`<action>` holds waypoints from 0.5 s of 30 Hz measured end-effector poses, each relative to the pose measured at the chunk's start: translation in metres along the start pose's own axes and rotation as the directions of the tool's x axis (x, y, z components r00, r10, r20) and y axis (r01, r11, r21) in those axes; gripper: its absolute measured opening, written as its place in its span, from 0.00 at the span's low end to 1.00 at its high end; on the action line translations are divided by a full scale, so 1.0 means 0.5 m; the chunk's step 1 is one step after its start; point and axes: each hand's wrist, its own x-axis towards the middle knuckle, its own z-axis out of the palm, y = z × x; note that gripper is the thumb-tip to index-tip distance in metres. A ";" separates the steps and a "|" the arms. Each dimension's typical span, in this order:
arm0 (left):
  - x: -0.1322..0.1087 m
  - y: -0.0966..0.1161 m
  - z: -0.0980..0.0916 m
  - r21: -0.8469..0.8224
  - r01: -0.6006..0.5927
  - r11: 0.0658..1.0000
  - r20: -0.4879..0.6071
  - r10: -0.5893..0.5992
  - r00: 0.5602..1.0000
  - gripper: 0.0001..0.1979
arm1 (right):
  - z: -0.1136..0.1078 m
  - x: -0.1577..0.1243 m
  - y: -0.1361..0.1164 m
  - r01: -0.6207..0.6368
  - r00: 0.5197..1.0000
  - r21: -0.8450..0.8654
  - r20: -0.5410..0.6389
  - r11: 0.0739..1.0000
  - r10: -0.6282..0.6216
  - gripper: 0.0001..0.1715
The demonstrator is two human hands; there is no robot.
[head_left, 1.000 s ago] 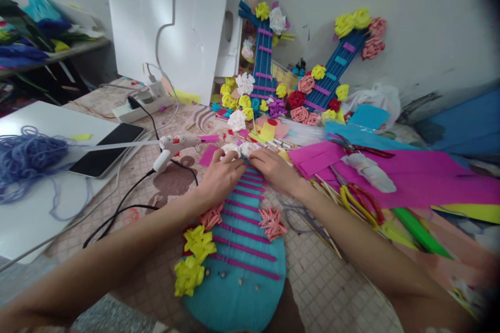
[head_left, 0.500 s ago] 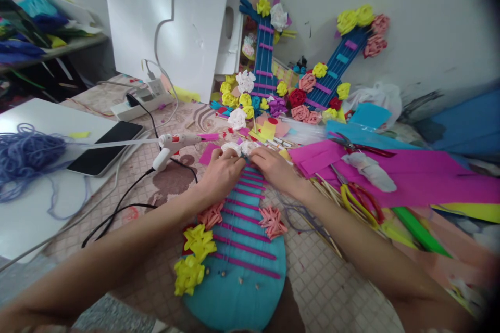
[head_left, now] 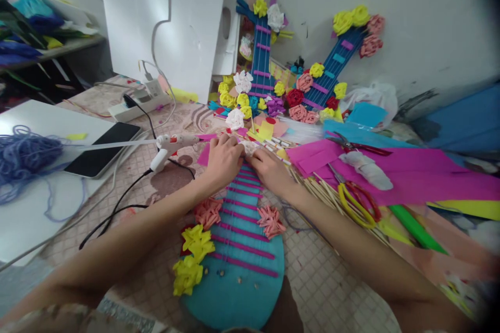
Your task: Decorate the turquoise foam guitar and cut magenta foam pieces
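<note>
A turquoise guitar shape [head_left: 238,296] with magenta strips across its neck lies in front of me, its narrow end pointing away. My left hand [head_left: 225,160] is curled over that narrow end, where it covers a white paper flower. Close against it, my right hand [head_left: 269,169] bends its fingers at the neck's tip beside another white paper flower [head_left: 249,146]. The fingertips of both hands meet there, and what they grip is hidden. Pink paper flowers [head_left: 271,221] sit on both sides of the body, and yellow paper flowers [head_left: 187,274] on its left edge.
Left of my hands are a glue gun [head_left: 175,141], a phone [head_left: 103,149], a power strip [head_left: 140,104] and purple yarn [head_left: 29,153]. Scissors [head_left: 357,205], pliers [head_left: 359,146], sticks and magenta paper [head_left: 425,171] lie right. Two blue decorated guitars [head_left: 261,57] lean at the back.
My left hand has shifted up and forward over the white flower that showed before. My right hand has stayed at the neck's tip. The whole view has moved slightly.
</note>
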 end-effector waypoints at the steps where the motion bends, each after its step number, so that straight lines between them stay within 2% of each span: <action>1: 0.001 0.001 0.000 0.016 0.004 1.000 0.004 -0.004 1.000 0.06 | -0.001 0.001 -0.001 -0.006 1.000 -0.004 0.014 1.000 0.006 0.14; 6: 0.003 0.002 0.003 0.021 0.054 0.998 0.013 -0.054 0.998 0.04 | -0.009 0.001 -0.009 -0.007 0.996 -0.016 0.086 1.000 0.008 0.13; 11: 0.012 0.004 0.003 0.002 0.141 0.990 0.030 -0.141 0.990 0.10 | -0.008 0.003 -0.013 -0.017 0.992 -0.011 0.126 1.000 0.018 0.12; 15: 0.020 0.000 0.005 -0.022 0.154 0.988 0.056 -0.152 0.987 0.11 | -0.008 0.005 -0.012 -0.001 0.989 -0.034 0.145 0.999 0.006 0.12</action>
